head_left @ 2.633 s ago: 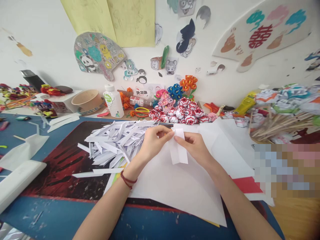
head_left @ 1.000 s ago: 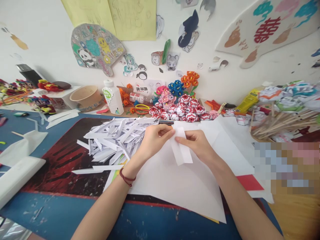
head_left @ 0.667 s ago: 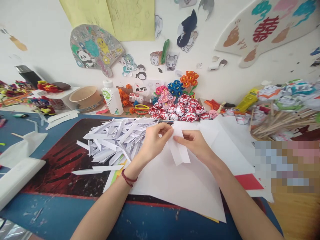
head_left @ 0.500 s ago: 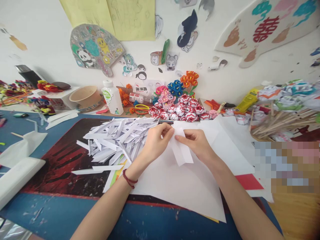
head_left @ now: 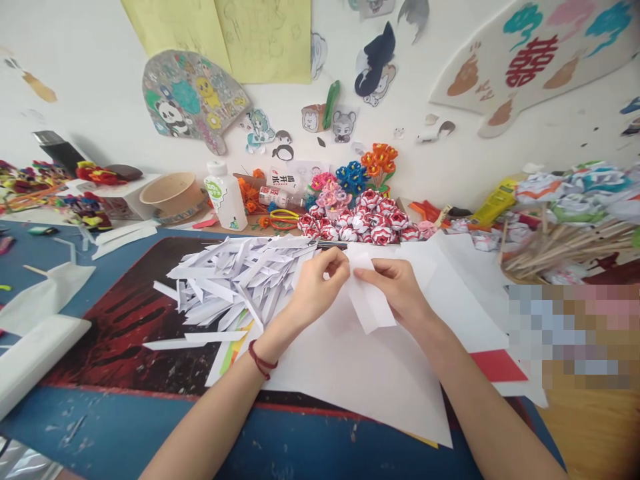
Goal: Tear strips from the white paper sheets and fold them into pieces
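A white paper strip [head_left: 371, 303] with a lengthwise crease hangs between my two hands, above large white sheets [head_left: 345, 373]. My left hand [head_left: 323, 280] pinches the strip's upper left edge with thumb and forefinger. On the other side, my right hand [head_left: 397, 283] grips it, the thumb lying on the front and the fingers behind. A heap of folded white paper strips [head_left: 240, 273] lies just left of my left hand. Two more folded strips [head_left: 190, 341] rest on the dark mat in front of that heap.
Red-and-white paper flowers [head_left: 373, 220] stand behind my hands, with a white bottle [head_left: 226, 197] and a wooden bowl [head_left: 170, 190] to their left. Thin wooden sticks [head_left: 555, 250] fill a container at right. A long white object [head_left: 40, 357] crosses the blue table's left side.
The strip has shifted slightly right and tilted a little more. My left hand has moved a touch right with it; both hands keep their hold.
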Tool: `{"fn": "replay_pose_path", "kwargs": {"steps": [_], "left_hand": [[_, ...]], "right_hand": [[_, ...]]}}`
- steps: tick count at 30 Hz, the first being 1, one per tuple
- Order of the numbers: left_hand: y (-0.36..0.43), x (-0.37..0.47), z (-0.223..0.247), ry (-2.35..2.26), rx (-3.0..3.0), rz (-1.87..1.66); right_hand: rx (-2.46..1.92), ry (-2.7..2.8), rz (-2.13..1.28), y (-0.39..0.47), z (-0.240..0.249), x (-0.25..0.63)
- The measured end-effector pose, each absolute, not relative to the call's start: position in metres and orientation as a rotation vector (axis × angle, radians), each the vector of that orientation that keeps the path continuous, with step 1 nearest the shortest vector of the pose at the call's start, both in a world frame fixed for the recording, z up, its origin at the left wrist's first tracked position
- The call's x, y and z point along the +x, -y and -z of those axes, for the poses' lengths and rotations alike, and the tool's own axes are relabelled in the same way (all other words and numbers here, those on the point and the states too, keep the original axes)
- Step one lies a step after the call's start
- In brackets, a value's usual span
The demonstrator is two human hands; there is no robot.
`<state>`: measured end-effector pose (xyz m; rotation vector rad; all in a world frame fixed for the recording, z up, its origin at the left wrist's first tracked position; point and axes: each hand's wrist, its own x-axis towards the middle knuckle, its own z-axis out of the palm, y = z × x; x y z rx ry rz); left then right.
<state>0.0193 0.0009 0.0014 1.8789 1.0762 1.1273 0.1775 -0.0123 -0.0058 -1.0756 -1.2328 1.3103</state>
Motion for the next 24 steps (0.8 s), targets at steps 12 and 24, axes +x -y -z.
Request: {"fn": "replay_pose_path", "kwargs": {"steps": [12, 24], "left_hand": [[0.003, 0.019, -0.006, -1.045, 1.895, -1.062], [-0.006, 0.012, -0.001, -1.134, 1.686, -1.345]], "right_hand": [[-1.15, 1.019, -1.097, 0.003, 0.001, 0.198], [-1.084, 1.368, -1.31, 0.003, 0.002, 0.198]]}}
